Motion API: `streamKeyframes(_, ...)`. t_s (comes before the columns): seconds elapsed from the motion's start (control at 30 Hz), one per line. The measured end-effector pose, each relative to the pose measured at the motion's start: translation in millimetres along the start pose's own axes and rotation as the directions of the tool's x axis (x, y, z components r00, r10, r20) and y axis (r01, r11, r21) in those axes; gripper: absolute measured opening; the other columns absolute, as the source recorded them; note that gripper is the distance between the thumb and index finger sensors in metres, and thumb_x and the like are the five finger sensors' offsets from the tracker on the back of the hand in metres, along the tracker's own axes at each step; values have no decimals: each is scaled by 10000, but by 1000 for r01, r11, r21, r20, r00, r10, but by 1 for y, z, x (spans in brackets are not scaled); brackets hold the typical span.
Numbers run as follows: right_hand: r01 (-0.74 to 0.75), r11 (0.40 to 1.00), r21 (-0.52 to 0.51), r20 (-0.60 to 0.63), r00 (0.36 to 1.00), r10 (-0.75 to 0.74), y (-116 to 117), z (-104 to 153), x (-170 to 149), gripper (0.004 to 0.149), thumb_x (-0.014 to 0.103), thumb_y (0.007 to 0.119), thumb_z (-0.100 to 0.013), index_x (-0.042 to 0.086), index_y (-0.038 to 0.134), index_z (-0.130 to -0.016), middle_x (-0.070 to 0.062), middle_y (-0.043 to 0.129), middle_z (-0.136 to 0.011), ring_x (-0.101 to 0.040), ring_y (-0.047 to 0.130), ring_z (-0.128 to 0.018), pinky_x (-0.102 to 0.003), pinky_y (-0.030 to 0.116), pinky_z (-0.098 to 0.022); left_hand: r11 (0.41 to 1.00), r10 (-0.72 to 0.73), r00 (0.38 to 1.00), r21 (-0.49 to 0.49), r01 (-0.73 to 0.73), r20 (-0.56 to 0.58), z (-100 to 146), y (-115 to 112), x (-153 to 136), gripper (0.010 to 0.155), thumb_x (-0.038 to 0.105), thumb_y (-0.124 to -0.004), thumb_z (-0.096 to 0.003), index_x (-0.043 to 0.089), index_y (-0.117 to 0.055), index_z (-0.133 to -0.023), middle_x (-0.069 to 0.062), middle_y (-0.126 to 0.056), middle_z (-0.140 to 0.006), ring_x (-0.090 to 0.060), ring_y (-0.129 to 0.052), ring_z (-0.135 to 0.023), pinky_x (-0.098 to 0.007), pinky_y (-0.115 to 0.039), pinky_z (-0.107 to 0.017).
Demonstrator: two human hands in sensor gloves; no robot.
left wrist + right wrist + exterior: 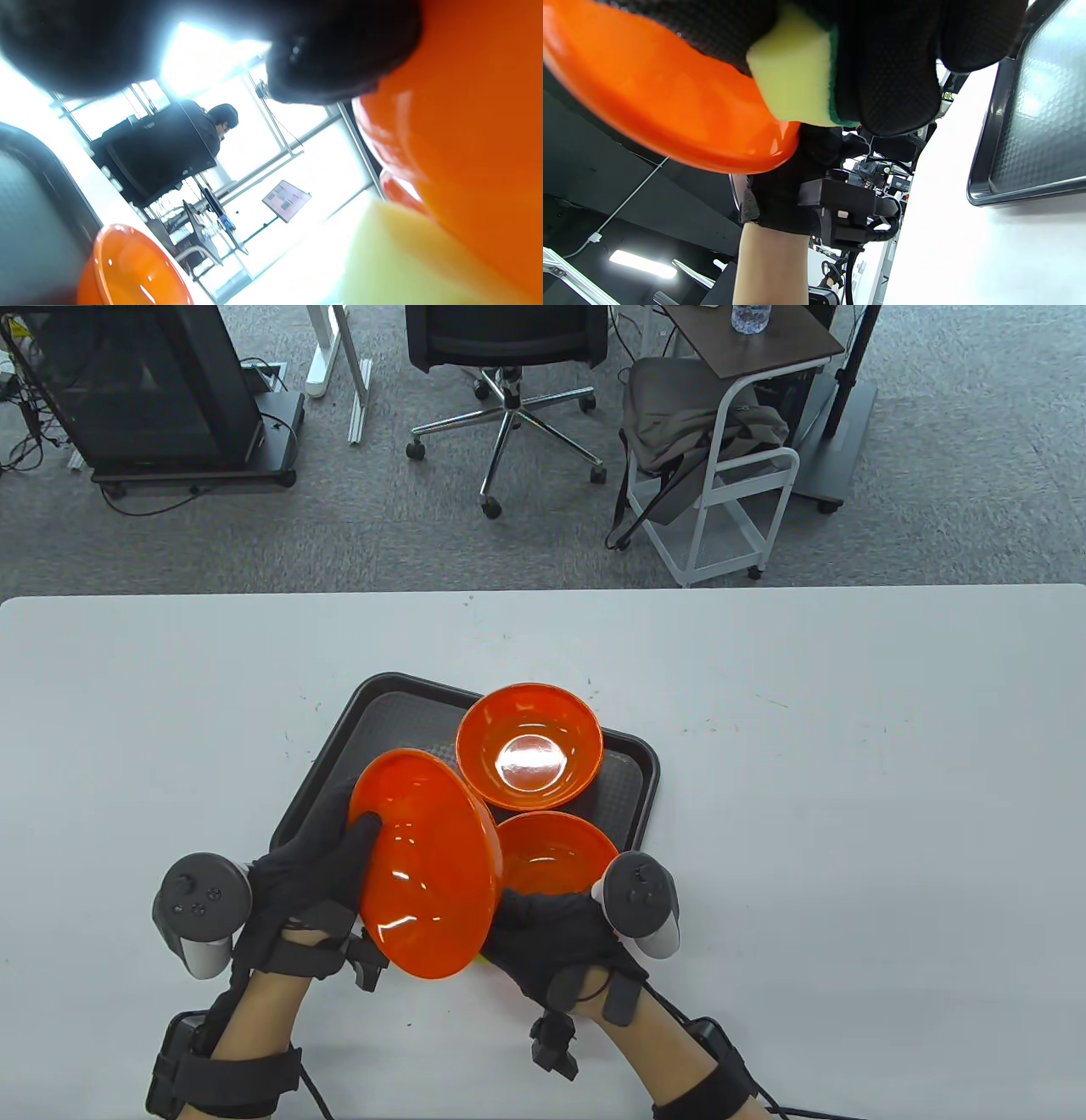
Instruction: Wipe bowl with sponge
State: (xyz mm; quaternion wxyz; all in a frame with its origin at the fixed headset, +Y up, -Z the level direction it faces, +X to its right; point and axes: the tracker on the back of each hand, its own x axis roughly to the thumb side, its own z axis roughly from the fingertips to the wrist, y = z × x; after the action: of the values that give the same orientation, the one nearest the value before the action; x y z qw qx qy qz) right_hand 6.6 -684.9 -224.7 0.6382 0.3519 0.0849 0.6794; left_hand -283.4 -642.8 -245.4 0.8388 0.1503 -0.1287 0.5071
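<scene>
My left hand (pixel 327 857) grips an orange bowl (pixel 424 865) by its left rim and holds it tilted on edge above the tray's near corner. My right hand (pixel 543 929) holds a yellow sponge with a green back (pixel 793 72) and presses it against the bowl's lower right outer side. In the table view only a sliver of the sponge (pixel 481 959) shows under the bowl. The left wrist view shows the bowl (pixel 466 127) and the sponge (pixel 394 258) blurred beside it. The right wrist view shows the bowl (pixel 661 101) with my right fingers (pixel 891 63) around the sponge.
A black tray (pixel 339 746) lies in the middle of the white table. Two more orange bowls stand upright on it, one at the back (pixel 530 746) and one at the near right (pixel 556 853), close to my right hand. An office chair and a cart stand beyond the table's far edge.
</scene>
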Motion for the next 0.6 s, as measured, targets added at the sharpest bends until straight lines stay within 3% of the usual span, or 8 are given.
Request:
streamKeyframes(0.27,4,992,-127,48,999,2,-13,5,3,530,310,776,-549,-34,591,-907,-284,881,-801,-412,971,-628,-643,707,-525,997,-39,997,61,43,-66,-1,17,-15,551,487,-793,-518,144,-757,-948,59,-996,-336,-38,-934,-6,-315,-925,-118)
streamKeyframes(0.47,21,963,-269,100,995,6,-26,11,7,523,314,773,-551,-3,590,-924,-268,874,-821,-403,964,-645,-640,706,-529,999,-11,996,-36,8,-90,-3,9,-17,558,487,-787,-521,140,-745,-956,64,-997,-327,-30,-931,15,-309,-927,-106)
streamKeyframes(0.6,43,952,-303,118,993,-7,-28,14,6,519,317,769,-553,18,584,-936,-255,868,-839,-397,959,-660,-639,706,-533,996,7,996,-91,-15,-85,-3,1,-15,563,487,-786,-522,137,-740,-960,69,-997,-321,-27,-929,20,-306,-928,-99)
